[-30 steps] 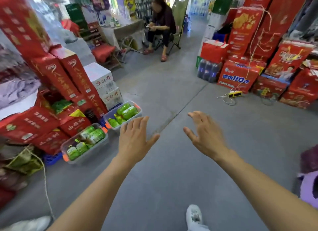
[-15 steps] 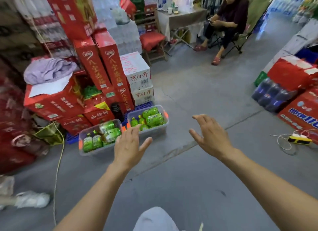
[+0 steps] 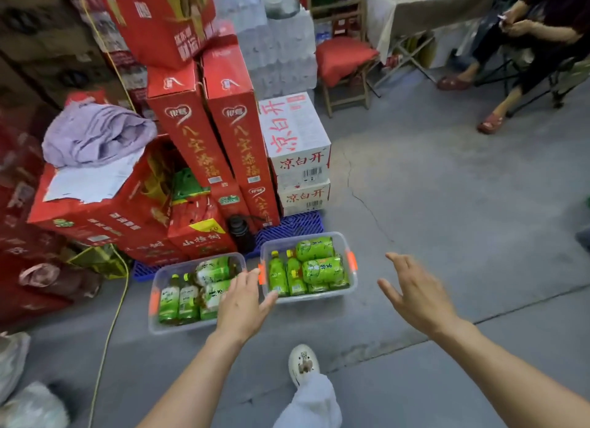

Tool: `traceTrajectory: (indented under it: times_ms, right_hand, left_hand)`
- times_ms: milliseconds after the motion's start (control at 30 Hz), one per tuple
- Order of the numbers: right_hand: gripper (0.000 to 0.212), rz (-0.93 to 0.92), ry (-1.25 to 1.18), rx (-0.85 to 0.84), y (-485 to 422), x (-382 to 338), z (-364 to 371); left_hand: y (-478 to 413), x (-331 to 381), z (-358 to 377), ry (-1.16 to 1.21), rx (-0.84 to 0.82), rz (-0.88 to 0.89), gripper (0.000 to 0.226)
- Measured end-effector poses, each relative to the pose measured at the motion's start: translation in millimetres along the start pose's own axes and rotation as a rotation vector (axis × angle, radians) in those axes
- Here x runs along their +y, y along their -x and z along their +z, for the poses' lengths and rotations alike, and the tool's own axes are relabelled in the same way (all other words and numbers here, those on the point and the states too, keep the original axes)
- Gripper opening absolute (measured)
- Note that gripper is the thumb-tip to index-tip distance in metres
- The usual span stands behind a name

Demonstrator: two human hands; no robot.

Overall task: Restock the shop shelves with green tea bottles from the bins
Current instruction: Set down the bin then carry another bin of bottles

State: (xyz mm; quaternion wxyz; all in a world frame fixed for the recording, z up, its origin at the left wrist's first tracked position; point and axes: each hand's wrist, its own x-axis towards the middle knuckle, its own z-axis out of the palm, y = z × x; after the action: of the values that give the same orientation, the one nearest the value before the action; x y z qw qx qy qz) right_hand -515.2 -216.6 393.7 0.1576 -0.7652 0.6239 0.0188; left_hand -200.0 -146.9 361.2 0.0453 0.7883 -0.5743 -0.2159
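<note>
Ahead of the left hand (image 3: 242, 304), which is spread and empty, the bins (image 3: 289, 236) of green tea bottles (image 3: 321, 270) are closer now — right hand (image 3: 415, 295) empty too.

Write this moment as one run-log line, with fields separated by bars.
left hand: open, empty, near bins | right hand: open, empty | green tea bottles: in both bins, none picked yet

Green-labelled tea bottles (image 3: 314, 269), yellow-capped, in clear bins (image 3: 348, 288) with orange latches (image 3: 351, 260). Red cartons (image 3: 191, 140) lettered in gold; white cartons (image 3: 297, 130) printed with red characters. Plain lilac cloth (image 3: 95, 134). Blue ribbed pallet (image 3: 297, 225), yellow cord (image 3: 108, 316), grey floor (image 3: 447, 204).
</note>
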Motion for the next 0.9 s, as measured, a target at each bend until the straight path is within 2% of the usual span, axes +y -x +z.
traceTrajectory:
  times_ms: [267, 467, 600, 733, 900]
  right_hand:
    - [0.056, -0.034, 0.062, -0.155, -169, 8, 38]
    - [0.045, -0.05, 0.01, -0.216, -272, 16, 101]
    - [0.046, 0.034, -0.068, -0.268, -314, 40, 169]
    - [0.057, 0.175, -0.141, -0.335, -342, 72, 251]
    - [0.064, 0.371, -0.262, -0.331, -377, 104, 341]
  left_hand:
    - [-153, -6, 31, 0.015, -0.149, -0.114, 0.057]
    - [-230, -32, 83, 0.1, -0.134, -0.235, 0.053]
    - [-270, -56, 143, 0.212, -0.179, -0.384, 0.053]
    - [-306, -91, 220, 0.241, -0.235, -0.455, 0.055]
    - [-356, -130, 302, 0.218, -0.253, -0.616, 0.071]
